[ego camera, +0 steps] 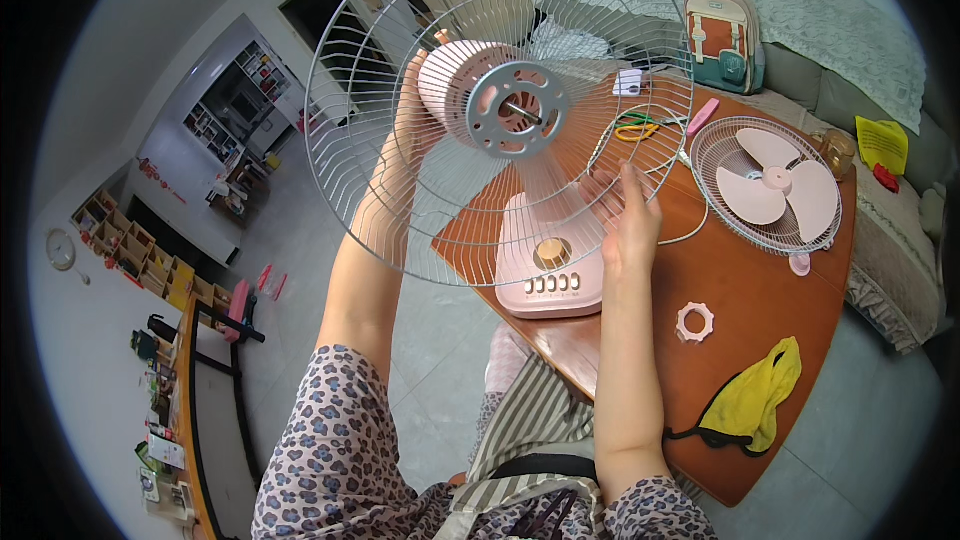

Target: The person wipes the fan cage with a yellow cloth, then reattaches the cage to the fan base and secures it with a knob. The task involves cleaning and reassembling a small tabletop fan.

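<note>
A pink table fan (551, 262) stands upright near the table's edge, with a gold knob and several push buttons on its base. A round wire rear guard (450, 255) surrounds the motor's front. Through the grey mounting plate (480, 116) at its centre pokes a bare metal shaft (523, 112). My left hand (421, 101) grips the pink motor housing (450, 79) from the left and behind, its fingers partly hidden. At the guard's lower right rim is my right hand (628, 221), with its fingers behind the wires and its thumb side up.
On the brown table (735, 277) lie a front guard (705, 187) with pink fan blades (750, 195) on it, a pink ring nut (695, 322), a yellow cloth (757, 397), scissors (637, 131) and a white cord (694, 229). A backpack (724, 37) sits on the sofa (795, 75).
</note>
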### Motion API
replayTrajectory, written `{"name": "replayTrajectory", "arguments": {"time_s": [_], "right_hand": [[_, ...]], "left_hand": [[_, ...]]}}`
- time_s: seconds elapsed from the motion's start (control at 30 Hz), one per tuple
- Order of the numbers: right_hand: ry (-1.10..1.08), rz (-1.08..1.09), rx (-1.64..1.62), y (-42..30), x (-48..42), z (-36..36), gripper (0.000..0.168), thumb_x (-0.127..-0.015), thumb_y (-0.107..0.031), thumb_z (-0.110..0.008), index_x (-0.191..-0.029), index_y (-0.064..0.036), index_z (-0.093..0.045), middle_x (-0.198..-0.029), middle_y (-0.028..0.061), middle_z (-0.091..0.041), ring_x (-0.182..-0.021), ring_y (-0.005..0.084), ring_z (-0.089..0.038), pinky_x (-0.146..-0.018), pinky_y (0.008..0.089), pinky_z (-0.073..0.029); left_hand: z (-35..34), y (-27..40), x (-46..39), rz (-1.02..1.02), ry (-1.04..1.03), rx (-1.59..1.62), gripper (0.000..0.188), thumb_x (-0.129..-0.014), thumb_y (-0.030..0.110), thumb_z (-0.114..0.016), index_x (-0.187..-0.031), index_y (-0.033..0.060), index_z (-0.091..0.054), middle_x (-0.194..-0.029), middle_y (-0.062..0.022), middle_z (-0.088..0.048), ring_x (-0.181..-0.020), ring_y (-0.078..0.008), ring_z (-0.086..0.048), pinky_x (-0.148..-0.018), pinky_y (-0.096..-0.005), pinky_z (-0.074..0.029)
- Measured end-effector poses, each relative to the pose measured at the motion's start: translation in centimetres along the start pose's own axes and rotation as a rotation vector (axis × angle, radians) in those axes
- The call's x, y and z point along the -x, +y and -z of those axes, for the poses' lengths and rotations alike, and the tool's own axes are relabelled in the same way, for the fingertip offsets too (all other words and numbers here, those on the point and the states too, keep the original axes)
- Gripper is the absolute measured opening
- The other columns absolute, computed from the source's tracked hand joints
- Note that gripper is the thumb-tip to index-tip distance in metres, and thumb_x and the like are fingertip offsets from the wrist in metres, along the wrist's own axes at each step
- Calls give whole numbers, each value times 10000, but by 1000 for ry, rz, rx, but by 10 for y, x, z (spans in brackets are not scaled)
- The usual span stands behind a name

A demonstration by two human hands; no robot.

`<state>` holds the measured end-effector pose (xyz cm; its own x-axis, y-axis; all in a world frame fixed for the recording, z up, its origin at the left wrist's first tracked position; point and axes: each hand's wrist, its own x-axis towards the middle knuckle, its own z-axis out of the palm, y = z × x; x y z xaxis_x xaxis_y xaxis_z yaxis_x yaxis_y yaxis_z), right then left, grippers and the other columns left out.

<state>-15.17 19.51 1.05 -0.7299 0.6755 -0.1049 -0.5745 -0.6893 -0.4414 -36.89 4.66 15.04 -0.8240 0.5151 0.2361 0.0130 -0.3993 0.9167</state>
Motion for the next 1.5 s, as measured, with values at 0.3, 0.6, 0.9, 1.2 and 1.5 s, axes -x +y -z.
{"name": "replayTrajectory", "arguments": {"time_s": [0.3,0.6,0.9,1.2,1.5], "right_hand": [[15,5,11,-9,12,13,251,-962,-192,-645,-1114,-12,-560,-943,152,-659,-844,293,-699,-783,437,-608],[10,-2,-78,-4,32,8,226,-980,-204,-619,-1096,-21,-554,-924,141,-660,-848,276,-693,-784,420,-610],[-118,-89,-180,43,77,1,269,-1020,-239,-548,-1162,-12,-525,-1087,128,-600,-1102,292,-619,-945,427,-550],[-102,215,-42,-21,63,45,553,-977,-414,-546,-1433,-131,-416,-1391,139,-509,-1266,281,-512,-1042,478,-461],[-124,78,60,-9,5,38,411,-977,-347,-620,-1280,-90,-513,-1077,130,-670,-910,250,-683,-762,389,-584]], "left_hand": [[54,-42,52,-346,353,-292,648,-998,603,-403,-1363,78,-504,-1269,-105,-563,-1199,-212,-523,-1092,-418,-399],[24,-56,213,-585,185,-160,747,-1002,586,-348,-1476,9,-332,-1481,-208,-414,-1371,-374,-422,-1155,-493,-322],[-78,-72,236,-560,503,63,415,-1059,244,-448,-1397,22,-355,-1322,-247,-556,-1192,-379,-594,-984,-451,-509],[-53,24,222,-578,233,-412,294,-1041,204,-506,-1157,-57,-575,-1007,-199,-701,-865,-290,-729,-741,-379,-622],[-66,31,204,-584,283,-576,272,-1047,189,-495,-1147,-46,-590,-988,-176,-714,-810,-257,-735,-707,-341,-619]]}}
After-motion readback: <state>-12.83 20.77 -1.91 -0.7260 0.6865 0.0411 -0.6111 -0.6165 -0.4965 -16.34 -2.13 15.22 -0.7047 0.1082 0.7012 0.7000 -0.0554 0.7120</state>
